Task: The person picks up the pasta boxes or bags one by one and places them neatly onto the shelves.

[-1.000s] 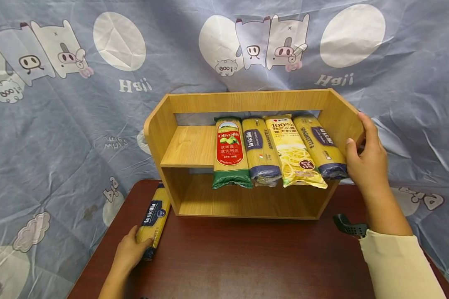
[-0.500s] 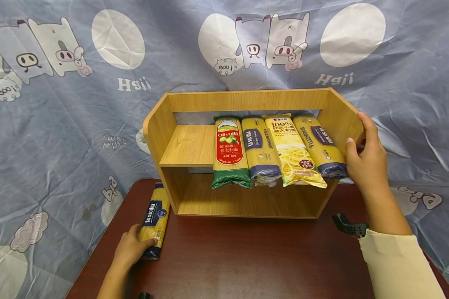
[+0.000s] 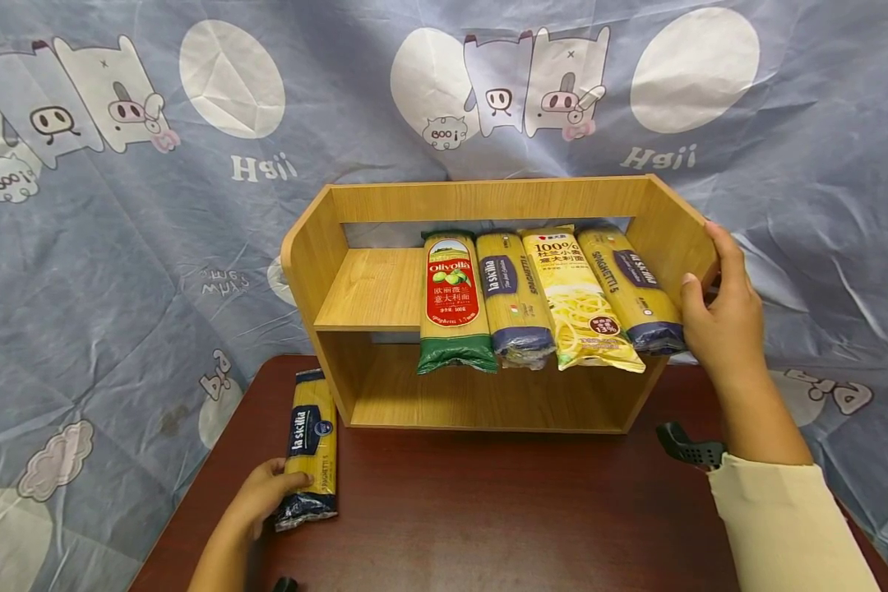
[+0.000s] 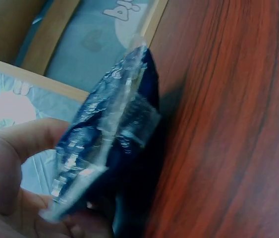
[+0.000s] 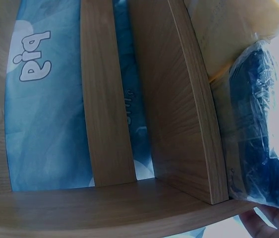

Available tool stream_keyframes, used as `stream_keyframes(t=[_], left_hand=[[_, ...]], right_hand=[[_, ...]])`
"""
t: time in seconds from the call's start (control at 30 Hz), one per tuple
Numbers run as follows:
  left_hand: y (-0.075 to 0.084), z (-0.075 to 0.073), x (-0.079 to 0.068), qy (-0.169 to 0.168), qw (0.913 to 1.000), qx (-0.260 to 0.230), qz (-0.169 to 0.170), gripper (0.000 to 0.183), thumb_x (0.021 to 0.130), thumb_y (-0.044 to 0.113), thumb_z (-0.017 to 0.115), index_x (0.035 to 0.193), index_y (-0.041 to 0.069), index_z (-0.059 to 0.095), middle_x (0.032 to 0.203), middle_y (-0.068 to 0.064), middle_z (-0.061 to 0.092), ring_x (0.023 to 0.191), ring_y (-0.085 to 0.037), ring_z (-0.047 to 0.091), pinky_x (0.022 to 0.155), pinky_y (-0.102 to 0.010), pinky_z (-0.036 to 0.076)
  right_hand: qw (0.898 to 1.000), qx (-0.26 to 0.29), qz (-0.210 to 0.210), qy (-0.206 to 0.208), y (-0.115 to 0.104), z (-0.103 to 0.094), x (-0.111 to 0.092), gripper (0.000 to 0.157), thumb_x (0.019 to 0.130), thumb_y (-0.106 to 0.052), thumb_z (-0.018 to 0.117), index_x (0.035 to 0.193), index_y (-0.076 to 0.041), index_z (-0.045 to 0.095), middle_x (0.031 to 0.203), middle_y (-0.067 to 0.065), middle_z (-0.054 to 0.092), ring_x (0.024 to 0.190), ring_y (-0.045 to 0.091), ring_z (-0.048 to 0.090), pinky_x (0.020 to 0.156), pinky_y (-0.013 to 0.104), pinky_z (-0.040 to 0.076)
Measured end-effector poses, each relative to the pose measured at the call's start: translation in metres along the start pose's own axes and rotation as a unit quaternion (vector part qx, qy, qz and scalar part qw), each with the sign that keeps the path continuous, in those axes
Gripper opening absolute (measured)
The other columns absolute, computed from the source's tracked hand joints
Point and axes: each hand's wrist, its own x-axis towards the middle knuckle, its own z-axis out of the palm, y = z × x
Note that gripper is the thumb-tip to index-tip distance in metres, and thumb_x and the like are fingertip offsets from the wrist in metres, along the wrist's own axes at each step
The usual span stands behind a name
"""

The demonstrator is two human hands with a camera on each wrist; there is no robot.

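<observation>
On the table's left side, my left hand (image 3: 261,498) holds a yellow-and-navy pack of spaghetti (image 3: 315,432) near its lower end, thumb on top. In the left wrist view the pack's crinkled navy end (image 4: 112,124) is tilted, with one long edge raised above the wood. My right hand (image 3: 728,325) grips the right side panel of a two-tier wooden shelf (image 3: 488,201), thumb on the inner side and fingers outside. Beside that thumb, on the upper tier, lies another navy-ended spaghetti pack (image 3: 632,284), whose end also shows in the right wrist view.
Left of that pack on the upper tier are a yellow noodle pack (image 3: 580,296), a further spaghetti pack (image 3: 514,296) and a red-and-green spaghetti pack (image 3: 453,300). A black perforated object (image 3: 688,448) is by the right forearm. Patterned cloth (image 3: 148,247) hangs behind the dark red table (image 3: 488,510).
The left hand has drawn the spaghetti pack slightly toward me and turned it straighter, so more of its label faces up. My right hand keeps its grip on the shelf.
</observation>
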Motion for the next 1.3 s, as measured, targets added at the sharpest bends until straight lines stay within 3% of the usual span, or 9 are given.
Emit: stream_keyframes(t=[0.07, 0.23, 0.43, 0.63, 0.73, 0.87, 0.93, 1.13, 1.3], left_hand=[[-0.001, 0.001, -0.002, 0.001, 0.9999, -0.013, 0.0, 0.052, 0.089, 0.02, 0.072, 0.125, -0.009, 0.049, 0.096, -0.01, 0.07, 0.079, -0.016, 0.065, 0.07, -0.031, 0.053], [-0.002, 0.005, -0.006, -0.002, 0.9958, -0.091, 0.004, 0.048, 0.091, 0.018, 0.07, 0.127, -0.005, 0.048, 0.093, -0.005, 0.071, 0.08, -0.015, 0.067, 0.071, -0.03, 0.055], [-0.004, 0.01, -0.008, -0.022, 0.9723, -0.232, 0.013, 0.035, 0.096, 0.015, 0.062, 0.124, 0.004, 0.045, 0.091, 0.001, 0.072, 0.081, -0.013, 0.072, 0.068, -0.027, 0.058], [-0.008, 0.015, -0.009, -0.034, 0.9524, -0.303, 0.006, 0.027, 0.1, 0.013, 0.057, 0.124, 0.011, 0.044, 0.094, 0.003, 0.073, 0.085, -0.012, 0.072, 0.072, -0.026, 0.059], [-0.01, 0.017, -0.008, -0.05, 0.9462, -0.32, 0.005, 0.025, 0.101, 0.013, 0.055, 0.124, 0.013, 0.045, 0.096, 0.004, 0.073, 0.088, -0.012, 0.071, 0.074, -0.027, 0.058], [-0.015, 0.017, -0.008, -0.08, 0.9424, -0.325, 0.013, 0.021, 0.104, 0.019, 0.053, 0.125, 0.018, 0.049, 0.1, 0.004, 0.072, 0.091, -0.012, 0.071, 0.077, -0.026, 0.058], [-0.019, 0.016, -0.008, -0.103, 0.9414, -0.32, 0.02, 0.019, 0.105, 0.02, 0.051, 0.124, 0.022, 0.053, 0.102, 0.005, 0.073, 0.093, -0.011, 0.071, 0.079, -0.026, 0.058], [-0.027, 0.016, -0.006, -0.166, 0.9333, -0.312, 0.061, 0.024, 0.106, 0.014, 0.047, 0.123, 0.028, 0.056, 0.107, 0.007, 0.073, 0.098, -0.01, 0.07, 0.082, -0.026, 0.058], [-0.032, 0.017, -0.004, -0.182, 0.9237, -0.327, 0.08, 0.028, 0.107, 0.011, 0.044, 0.127, 0.028, 0.053, 0.11, 0.007, 0.073, 0.1, -0.01, 0.07, 0.083, -0.026, 0.059]], right_hand=[[1.0, 0.0, -0.001, 0.0, 0.0, 0.0, -0.001, 0.062, 0.1, -0.018, 0.05, 0.154, -0.042, 0.034, 0.149, 0.017, 0.053, 0.114, 0.045, 0.059, 0.087, 0.027, 0.04], [1.0, 0.002, -0.002, -0.001, -0.001, 0.0, -0.001, 0.062, 0.1, -0.018, 0.05, 0.154, -0.042, 0.034, 0.149, 0.017, 0.053, 0.114, 0.045, 0.059, 0.085, 0.025, 0.038], [1.0, 0.009, 0.0, 0.0, -0.001, -0.001, -0.002, 0.062, 0.099, -0.017, 0.05, 0.154, -0.041, 0.035, 0.147, 0.019, 0.054, 0.112, 0.045, 0.059, 0.083, 0.018, 0.035], [1.0, 0.008, 0.003, -0.001, 0.0, -0.002, -0.002, 0.061, 0.099, -0.019, 0.05, 0.154, -0.041, 0.035, 0.146, 0.02, 0.054, 0.112, 0.045, 0.059, 0.081, 0.015, 0.034], [1.0, 0.004, 0.006, 0.001, 0.0, -0.002, -0.002, 0.061, 0.099, -0.019, 0.05, 0.154, -0.042, 0.035, 0.145, 0.02, 0.055, 0.112, 0.045, 0.059, 0.082, 0.019, 0.035], [1.0, 0.004, 0.004, -0.001, -0.001, -0.001, -0.001, 0.062, 0.099, -0.018, 0.049, 0.155, -0.042, 0.034, 0.145, 0.022, 0.054, 0.113, 0.046, 0.058, 0.09, 0.043, 0.042], [1.0, 0.005, 0.005, -0.004, -0.001, -0.001, -0.001, 0.062, 0.1, -0.018, 0.049, 0.155, -0.042, 0.033, 0.146, 0.022, 0.054, 0.113, 0.046, 0.057, 0.09, 0.049, 0.042], [1.0, 0.008, 0.007, -0.004, -0.001, -0.001, -0.001, 0.062, 0.1, -0.019, 0.049, 0.154, -0.042, 0.034, 0.147, 0.019, 0.054, 0.112, 0.045, 0.059, 0.083, 0.02, 0.036], [1.0, 0.005, 0.004, -0.006, -0.002, 0.0, -0.001, 0.061, 0.1, -0.019, 0.049, 0.155, -0.042, 0.034, 0.145, 0.02, 0.055, 0.111, 0.045, 0.059, 0.08, 0.02, 0.034]])
